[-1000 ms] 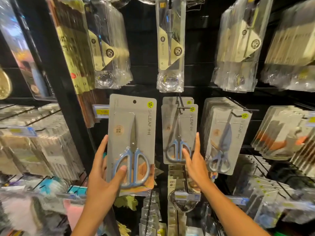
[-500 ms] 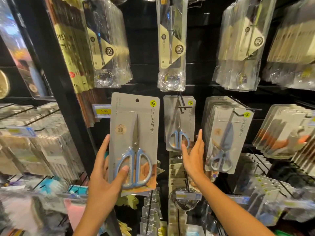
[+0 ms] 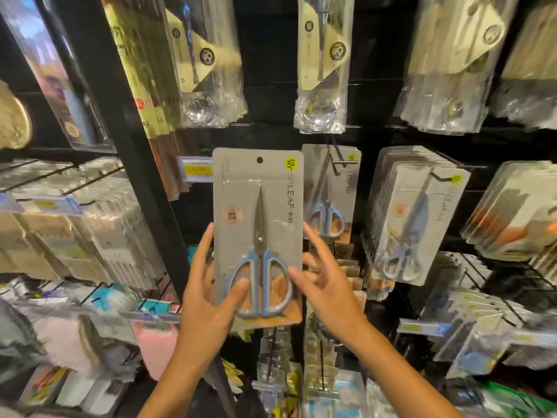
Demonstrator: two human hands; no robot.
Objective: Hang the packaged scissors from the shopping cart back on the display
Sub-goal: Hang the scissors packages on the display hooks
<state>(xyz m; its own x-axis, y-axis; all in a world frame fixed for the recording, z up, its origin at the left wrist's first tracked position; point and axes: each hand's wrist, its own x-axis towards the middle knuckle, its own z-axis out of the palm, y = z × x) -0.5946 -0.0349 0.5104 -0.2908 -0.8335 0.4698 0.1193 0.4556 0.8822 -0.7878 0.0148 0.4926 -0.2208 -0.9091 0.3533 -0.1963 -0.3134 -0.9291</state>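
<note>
Since half a second ago the right hand (image 3: 324,285) has left the hanging pack (image 3: 330,194) and come to the held packaged scissors (image 3: 257,233), fingers spread and loose at its 3 o'clock edge. Left hand (image 3: 208,297) grips the card's lower part, thumb on the blue handles. Its hole sits at 9 o'clock of the display hook (image 3: 339,156).
</note>
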